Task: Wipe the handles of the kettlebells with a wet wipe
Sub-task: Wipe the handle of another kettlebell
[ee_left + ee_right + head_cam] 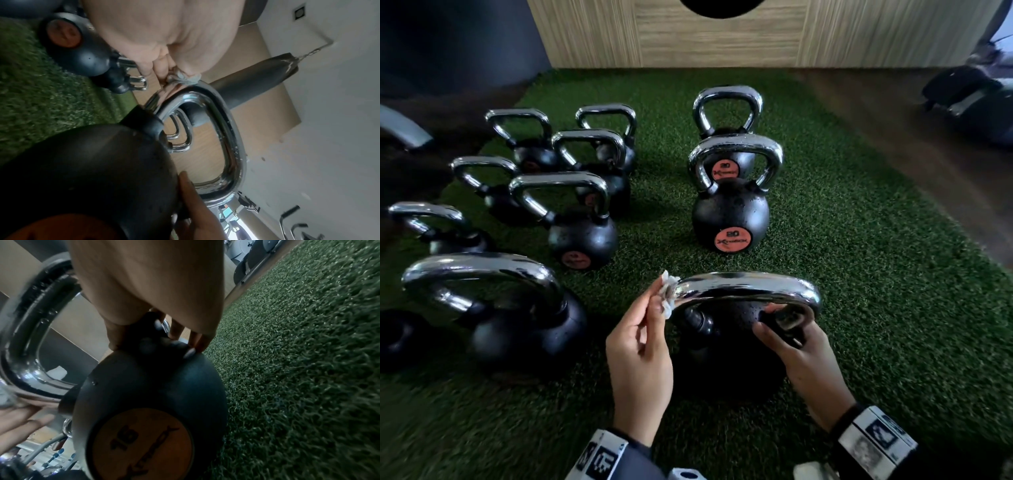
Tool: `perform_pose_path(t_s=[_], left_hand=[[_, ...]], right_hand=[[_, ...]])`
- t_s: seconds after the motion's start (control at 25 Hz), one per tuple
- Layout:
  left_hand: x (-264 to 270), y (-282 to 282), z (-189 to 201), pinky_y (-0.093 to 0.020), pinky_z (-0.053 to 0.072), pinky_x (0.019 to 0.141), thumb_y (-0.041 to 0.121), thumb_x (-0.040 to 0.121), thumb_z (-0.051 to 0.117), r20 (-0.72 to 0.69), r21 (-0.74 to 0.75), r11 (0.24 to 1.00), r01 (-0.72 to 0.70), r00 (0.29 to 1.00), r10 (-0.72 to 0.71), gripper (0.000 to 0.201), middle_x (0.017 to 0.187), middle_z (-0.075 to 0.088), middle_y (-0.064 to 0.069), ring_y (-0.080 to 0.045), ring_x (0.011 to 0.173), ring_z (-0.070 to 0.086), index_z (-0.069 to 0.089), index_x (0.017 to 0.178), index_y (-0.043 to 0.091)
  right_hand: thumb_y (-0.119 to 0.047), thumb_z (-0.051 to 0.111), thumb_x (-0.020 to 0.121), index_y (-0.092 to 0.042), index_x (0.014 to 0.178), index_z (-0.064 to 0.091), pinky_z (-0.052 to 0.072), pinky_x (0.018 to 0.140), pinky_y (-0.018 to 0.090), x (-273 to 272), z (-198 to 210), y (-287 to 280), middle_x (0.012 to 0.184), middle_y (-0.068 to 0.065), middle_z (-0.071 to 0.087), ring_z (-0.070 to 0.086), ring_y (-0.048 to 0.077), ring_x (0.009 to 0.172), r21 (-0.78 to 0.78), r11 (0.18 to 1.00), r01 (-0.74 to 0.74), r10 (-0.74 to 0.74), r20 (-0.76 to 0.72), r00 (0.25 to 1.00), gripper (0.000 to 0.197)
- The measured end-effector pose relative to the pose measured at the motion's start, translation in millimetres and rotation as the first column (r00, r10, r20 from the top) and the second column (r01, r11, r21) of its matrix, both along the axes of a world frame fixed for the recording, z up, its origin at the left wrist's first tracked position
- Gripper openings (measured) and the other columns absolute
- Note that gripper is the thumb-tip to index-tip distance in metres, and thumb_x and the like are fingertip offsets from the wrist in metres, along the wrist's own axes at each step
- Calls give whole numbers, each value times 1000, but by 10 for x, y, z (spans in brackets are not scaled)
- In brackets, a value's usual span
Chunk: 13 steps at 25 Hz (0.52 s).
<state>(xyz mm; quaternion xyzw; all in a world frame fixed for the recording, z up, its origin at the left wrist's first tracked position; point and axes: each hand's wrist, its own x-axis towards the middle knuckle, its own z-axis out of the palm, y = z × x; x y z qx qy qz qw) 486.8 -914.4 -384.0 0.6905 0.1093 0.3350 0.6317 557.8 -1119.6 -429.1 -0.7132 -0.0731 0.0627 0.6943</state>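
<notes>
A black kettlebell (722, 356) marked 16 (144, 402) stands on the green turf right in front of me. Its chrome handle (750, 291) arches between my hands. My left hand (650, 322) pinches a crumpled white wet wipe (667, 294) against the handle's left corner; the wipe (183, 79) shows there in the left wrist view too. My right hand (784, 325) grips the right leg of the handle where it meets the ball, its fingers (197, 340) curled round the base.
Several more black kettlebells with chrome handles stand on the turf (859, 274): a big one (517, 322) at my left, two marked 20 (729, 212) ahead, others at back left. A wooden panel (722, 34) closes the far side. Gym equipment (972, 99) sits at the right.
</notes>
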Motion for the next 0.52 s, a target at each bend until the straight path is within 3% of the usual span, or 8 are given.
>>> perform_pose_path(t_s=[0.08, 0.16, 0.24, 0.32, 0.44, 0.52], left_hand=[[12, -3, -142, -11, 52, 91, 13, 103, 52, -92, -58, 998, -30, 995, 24, 31, 109, 74, 24, 0, 108, 69, 70, 111, 37], [-37, -30, -274, -10, 51, 90, 11, 102, 54, -144, -53, 998, -41, 989, 33, 30, 106, 75, 24, 0, 106, 69, 72, 108, 35], [-87, -95, -398, -8, 49, 90, 16, 102, 55, -136, -74, 997, -11, 991, 1, 26, 113, 74, 19, -2, 111, 68, 71, 123, 20], [-141, -158, -463, -8, 49, 93, 24, 100, 58, -111, -87, 996, 26, 993, -36, 39, 118, 72, 20, -1, 115, 66, 61, 137, 10], [-122, -145, -491, -14, 51, 96, 31, 93, 63, -104, -17, 1000, 18, 994, -20, 52, 119, 74, 10, -2, 113, 68, 60, 136, 3], [-54, -83, -452, -13, 53, 91, 33, 90, 65, -119, 46, 999, 17, 993, -11, 50, 111, 77, 4, -1, 105, 71, 66, 129, 2]], right_hand=[[-59, 83, 68, -28, 110, 73, 57, 94, 47, -1, 12, -5, 108, -5, 77, 73, 14, 104, -18, 1000, -14, 15, 22, 1000, 53], [-59, 84, 66, -30, 108, 73, 58, 91, 41, 15, 46, -28, 105, -6, 78, 74, 11, 100, -29, 999, -38, 38, 31, 999, 52], [-63, 84, 64, -38, 103, 74, 60, 80, 25, 66, 115, -76, 99, -12, 78, 74, 5, 93, -107, 990, -90, 95, 50, 994, 48], [-67, 83, 59, -47, 96, 72, 55, 71, 14, 116, 193, -123, 92, -20, 77, 73, -3, 85, -237, 966, -105, 126, 73, 989, 43], [-68, 85, 53, -43, 92, 75, 56, 78, 27, 153, 243, -192, 90, -16, 77, 71, -1, 86, -370, 929, -17, 55, 92, 994, 48], [-65, 88, 51, -39, 91, 77, 56, 80, 23, 104, 263, -255, 92, -16, 76, 70, -2, 87, -432, 902, 24, 39, 136, 990, 49]])
